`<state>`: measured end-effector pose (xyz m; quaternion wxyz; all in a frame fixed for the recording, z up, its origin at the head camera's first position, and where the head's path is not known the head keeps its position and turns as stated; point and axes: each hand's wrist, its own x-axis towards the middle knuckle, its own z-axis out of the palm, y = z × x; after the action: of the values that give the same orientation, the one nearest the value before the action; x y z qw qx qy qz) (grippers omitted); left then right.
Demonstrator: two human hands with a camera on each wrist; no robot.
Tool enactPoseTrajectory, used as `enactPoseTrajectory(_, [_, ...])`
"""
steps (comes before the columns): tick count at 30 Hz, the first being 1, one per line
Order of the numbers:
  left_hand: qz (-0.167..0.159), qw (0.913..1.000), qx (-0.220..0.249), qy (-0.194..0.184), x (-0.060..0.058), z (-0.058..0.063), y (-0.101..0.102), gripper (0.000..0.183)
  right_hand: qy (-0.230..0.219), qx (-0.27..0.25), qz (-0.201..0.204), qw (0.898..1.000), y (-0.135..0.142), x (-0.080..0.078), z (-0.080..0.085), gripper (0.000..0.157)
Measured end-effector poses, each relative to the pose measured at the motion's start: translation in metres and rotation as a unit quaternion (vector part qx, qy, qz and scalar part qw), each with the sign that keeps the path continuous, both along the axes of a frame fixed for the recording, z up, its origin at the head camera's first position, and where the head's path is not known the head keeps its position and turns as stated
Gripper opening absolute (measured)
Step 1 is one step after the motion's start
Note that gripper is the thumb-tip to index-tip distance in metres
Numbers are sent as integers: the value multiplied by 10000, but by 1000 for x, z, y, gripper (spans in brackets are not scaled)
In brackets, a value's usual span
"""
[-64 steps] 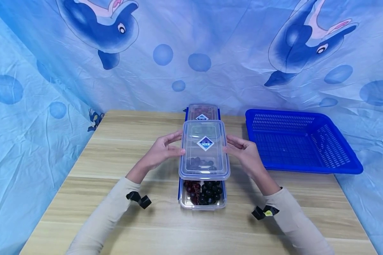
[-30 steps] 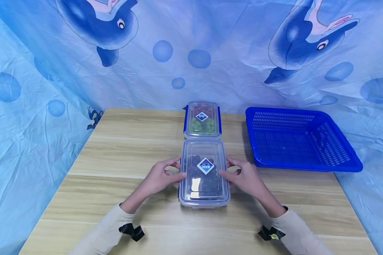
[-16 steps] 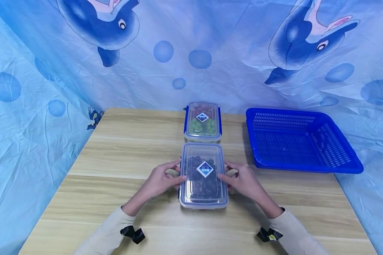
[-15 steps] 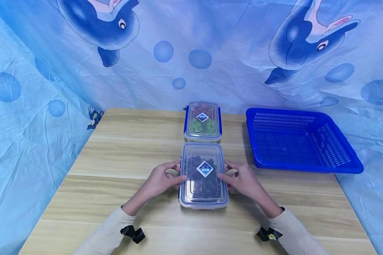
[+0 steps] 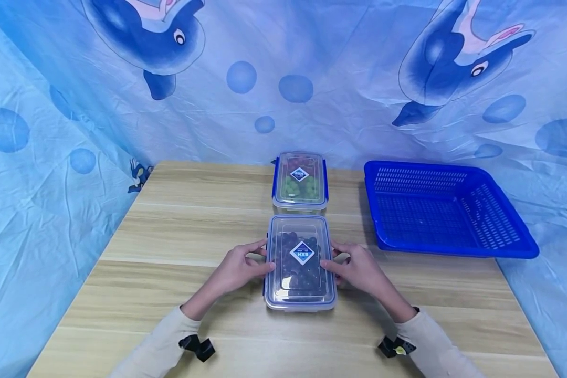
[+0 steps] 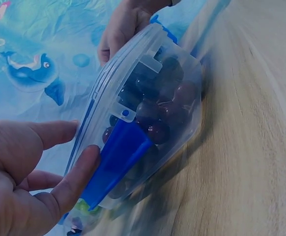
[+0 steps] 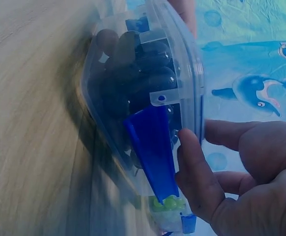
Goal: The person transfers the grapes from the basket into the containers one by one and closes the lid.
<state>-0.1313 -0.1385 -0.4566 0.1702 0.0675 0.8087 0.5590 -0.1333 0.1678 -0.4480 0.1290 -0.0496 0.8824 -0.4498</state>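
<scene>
On the table, a clear plastic food container (image 6: 185,78) has dark and reddish grapes (image 6: 145,110) inside. Its clear lid (image 5: 301,224), with a blue-edged rim and a diamond-shaped label, lies on top. My left hand (image 5: 238,270) pinches the lid's left edge, thumb on top and fingers at the side. At the opposite edge, my right hand (image 5: 359,270) does likewise. Each wrist view shows a blue side clip, the left clip (image 6: 118,160) and the right clip (image 7: 155,155), slanting away from the wall, unfastened, close beside my fingers.
Just behind stands a second lidded container (image 5: 300,195) holding green and red fruit, its blue clips against its sides. A blue perforated basket (image 5: 453,249) sits at the right rear of the wooden table (image 5: 170,231). A dolphin-printed sheet (image 5: 293,47) hangs behind.
Both hands have brought the lid down and toward me onto the grape container, uncovering the rear container. Over the last half second the lid has shifted slightly nearer.
</scene>
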Motion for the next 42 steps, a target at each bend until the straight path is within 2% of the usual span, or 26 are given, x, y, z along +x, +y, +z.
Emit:
enactPoseTrajectory(8, [144,9982,483,-325,-3,-2,2,75,-312,-369,-323,9983,0,4,-6,66])
enactPoseTrajectory(12, [207,9962,655,-532,-4,-4,3,75,-324,-398,-438,9977,0,6,-10,65])
enactPoseTrajectory(16, [197,9941,781,-729,-4,-5,3,71,-356,-388,-530,9972,3,5,-14,73])
enactPoseTrajectory(19, [148,9935,827,-765,-5,-5,3,68,-652,-778,-580,9931,7,3,-18,86])
enactPoseTrajectory(21, [111,9936,853,-737,-6,-5,3,67,-971,-1178,-567,9866,8,1,-20,94])
enactPoseTrajectory(25, [60,9939,836,-714,-6,-5,2,66,-1424,-1512,-503,9769,8,-1,-24,99])
enactPoseTrajectory(29, [64,9944,762,-727,-7,-3,2,66,-1577,-1620,-467,9730,7,-3,-25,92])
enactPoseTrajectory(35, [88,9950,668,-742,-8,-1,2,66,-1643,-1783,-417,9693,7,-4,-25,69])
enactPoseTrajectory(38, [85,9953,625,-733,-9,-2,1,64,-1491,-1669,-560,9730,7,-4,-25,64])
enactPoseTrajectory(42, [64,9957,597,-708,-10,-2,0,64,-1119,-1192,-1008,9814,6,-3,-22,67])
